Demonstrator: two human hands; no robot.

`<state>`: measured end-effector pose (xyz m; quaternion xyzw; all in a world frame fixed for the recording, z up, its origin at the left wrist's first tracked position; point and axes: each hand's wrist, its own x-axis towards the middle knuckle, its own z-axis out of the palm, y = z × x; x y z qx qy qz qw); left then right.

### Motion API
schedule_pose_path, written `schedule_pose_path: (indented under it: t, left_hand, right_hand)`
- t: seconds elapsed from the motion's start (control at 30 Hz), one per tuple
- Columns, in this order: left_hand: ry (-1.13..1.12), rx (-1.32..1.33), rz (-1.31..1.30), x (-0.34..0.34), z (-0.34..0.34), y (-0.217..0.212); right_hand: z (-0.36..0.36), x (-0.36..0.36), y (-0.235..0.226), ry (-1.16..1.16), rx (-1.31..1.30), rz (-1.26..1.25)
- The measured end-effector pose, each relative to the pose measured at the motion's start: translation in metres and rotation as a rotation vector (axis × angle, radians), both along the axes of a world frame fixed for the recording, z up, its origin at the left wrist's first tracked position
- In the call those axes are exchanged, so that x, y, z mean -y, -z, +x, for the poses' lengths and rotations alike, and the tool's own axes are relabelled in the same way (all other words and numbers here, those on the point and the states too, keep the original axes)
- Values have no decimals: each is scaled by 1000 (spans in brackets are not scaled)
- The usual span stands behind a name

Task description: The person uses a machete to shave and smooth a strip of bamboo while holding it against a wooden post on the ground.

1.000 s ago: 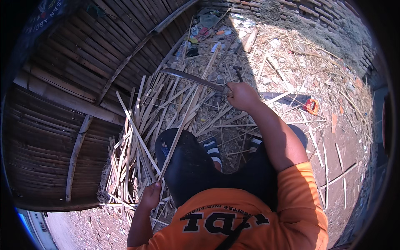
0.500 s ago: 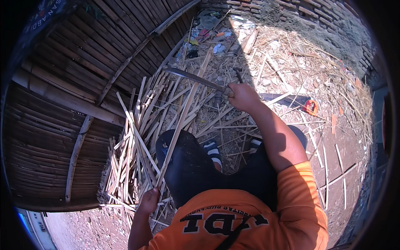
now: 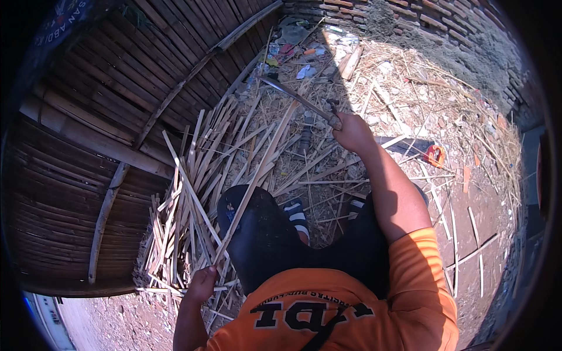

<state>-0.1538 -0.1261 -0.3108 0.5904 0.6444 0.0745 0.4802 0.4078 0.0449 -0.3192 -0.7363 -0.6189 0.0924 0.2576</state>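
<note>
The left hand (image 3: 202, 285), at 7 o'clock, has its fingers closed around the near end of a long bamboo strip (image 3: 257, 175) that slants up toward 12 o'clock over the knee. The right hand (image 3: 353, 132), at 1 o'clock, grips the handle of a curved blade (image 3: 295, 96) raised above the strip's far end. Split bamboo (image 3: 193, 193) is heaped on the ground at 9 o'clock.

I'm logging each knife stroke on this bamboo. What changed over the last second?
The right hand lifted the curved knife, so the blade now sits higher and farther out over the bamboo strips. The left hand kept its grip on the long strip's near end; the pile looks unchanged.
</note>
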Motion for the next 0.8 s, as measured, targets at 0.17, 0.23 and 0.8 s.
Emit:
schedule_pose_path:
  t: [0.17, 0.23, 0.8]
  left_hand:
    - [14, 75, -14, 6, -9, 25]
    - [19, 72, 19, 4, -5, 25]
    - [64, 31, 84, 6, -11, 12]
  right_hand:
    - [-44, 18, -19, -217, 108, 12]
    - [-60, 26, -25, -403, 236, 43]
    - [-12, 10, -8, -78, -332, -15]
